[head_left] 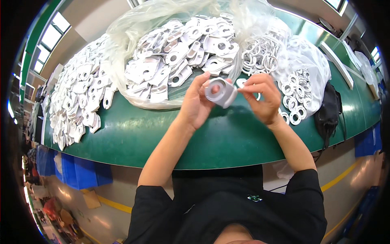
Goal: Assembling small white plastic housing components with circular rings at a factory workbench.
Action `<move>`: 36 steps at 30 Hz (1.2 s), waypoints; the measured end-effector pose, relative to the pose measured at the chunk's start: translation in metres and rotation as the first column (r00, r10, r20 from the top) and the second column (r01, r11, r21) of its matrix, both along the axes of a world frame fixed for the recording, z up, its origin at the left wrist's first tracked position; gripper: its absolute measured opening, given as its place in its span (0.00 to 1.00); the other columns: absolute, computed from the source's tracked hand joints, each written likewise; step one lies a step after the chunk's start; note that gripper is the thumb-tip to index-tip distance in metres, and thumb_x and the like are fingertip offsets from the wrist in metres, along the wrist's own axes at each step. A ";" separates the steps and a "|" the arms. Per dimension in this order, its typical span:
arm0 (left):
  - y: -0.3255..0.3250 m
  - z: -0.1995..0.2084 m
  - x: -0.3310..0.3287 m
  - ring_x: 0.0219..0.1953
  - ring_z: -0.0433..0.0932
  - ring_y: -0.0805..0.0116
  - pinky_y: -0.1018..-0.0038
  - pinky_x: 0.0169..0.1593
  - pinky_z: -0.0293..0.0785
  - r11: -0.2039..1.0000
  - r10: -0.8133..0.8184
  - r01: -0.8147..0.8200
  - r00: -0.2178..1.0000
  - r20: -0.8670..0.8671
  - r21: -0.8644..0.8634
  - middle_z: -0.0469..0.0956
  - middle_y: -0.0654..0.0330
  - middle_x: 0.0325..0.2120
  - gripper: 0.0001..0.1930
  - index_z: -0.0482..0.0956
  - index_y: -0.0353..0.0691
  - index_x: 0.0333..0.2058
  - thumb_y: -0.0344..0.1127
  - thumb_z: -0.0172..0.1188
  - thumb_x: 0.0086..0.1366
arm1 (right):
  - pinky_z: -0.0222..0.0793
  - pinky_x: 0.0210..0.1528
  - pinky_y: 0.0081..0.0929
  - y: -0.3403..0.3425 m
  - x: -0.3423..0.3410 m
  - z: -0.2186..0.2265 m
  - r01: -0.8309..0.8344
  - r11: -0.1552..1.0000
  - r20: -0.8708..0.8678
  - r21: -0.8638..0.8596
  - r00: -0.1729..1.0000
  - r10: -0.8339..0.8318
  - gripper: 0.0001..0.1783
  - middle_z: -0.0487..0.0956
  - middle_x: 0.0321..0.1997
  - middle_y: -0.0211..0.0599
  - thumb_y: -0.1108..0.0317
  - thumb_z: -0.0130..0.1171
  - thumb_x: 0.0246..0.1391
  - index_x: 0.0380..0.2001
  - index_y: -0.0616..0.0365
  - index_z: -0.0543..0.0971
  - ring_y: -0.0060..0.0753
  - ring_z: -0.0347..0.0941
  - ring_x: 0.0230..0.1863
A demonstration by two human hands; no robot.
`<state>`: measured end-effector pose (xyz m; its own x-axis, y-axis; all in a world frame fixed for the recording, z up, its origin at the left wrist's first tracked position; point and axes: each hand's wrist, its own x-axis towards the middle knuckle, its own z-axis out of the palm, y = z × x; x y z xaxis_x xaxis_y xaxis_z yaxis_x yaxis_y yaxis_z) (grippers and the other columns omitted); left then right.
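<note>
Over the green table, my left hand [196, 106] grips a white plastic housing [222, 97] with a round recess and a hole through its face. To the right of it, my right hand [263, 97] pinches a small white ring [241, 83] between thumb and fingers, close to the housing but apart from it. Behind my hands, an open clear plastic bag [134, 97] holds a heap of similar white housings [174, 57]. White rings [264, 53] lie heaped beyond my right hand, and more loose rings [295, 99] spread out of a second bag to its right.
A large pile of white parts [81, 89] covers the left side of the green table [138, 134]. At right lie a black bag [327, 112] with straps and a long white bar [337, 65]. Blue bins [83, 171] stand below the table's left edge.
</note>
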<state>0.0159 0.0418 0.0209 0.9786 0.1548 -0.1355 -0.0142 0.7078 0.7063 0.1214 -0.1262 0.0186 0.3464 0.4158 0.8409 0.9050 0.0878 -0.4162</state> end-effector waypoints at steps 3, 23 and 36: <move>-0.015 -0.014 -0.003 0.44 0.76 0.67 0.68 0.50 0.70 0.968 -0.144 0.133 0.989 -0.039 -0.213 0.78 0.58 0.37 0.28 0.75 0.38 0.38 0.60 0.42 0.65 | 0.67 0.39 0.30 0.004 -0.005 -0.002 -0.094 0.995 0.178 -0.020 0.979 0.097 0.11 0.78 0.31 0.34 0.77 0.69 0.35 0.26 0.57 0.78 0.36 0.72 0.34; -0.008 -0.018 -0.004 0.38 0.81 0.59 0.76 0.27 0.76 0.992 -0.088 0.093 0.995 -0.055 0.083 0.76 0.49 0.45 0.19 0.62 0.38 0.51 0.44 0.46 0.68 | 0.67 0.33 0.29 -0.021 0.041 -0.021 0.186 0.817 -0.060 -0.545 0.964 -0.259 0.04 0.75 0.29 0.37 0.73 0.61 0.48 0.25 0.62 0.78 0.36 0.73 0.29; -0.021 -0.024 -0.003 0.41 0.80 0.62 0.77 0.32 0.77 0.926 -0.207 0.224 0.974 -0.088 0.304 0.75 0.51 0.46 0.28 0.57 0.37 0.56 0.23 0.51 0.55 | 0.66 0.32 0.15 -0.012 0.029 0.002 -0.370 0.914 -0.810 -0.170 0.581 0.084 0.08 0.77 0.29 0.27 0.70 0.59 0.55 0.35 0.65 0.78 0.16 0.69 0.29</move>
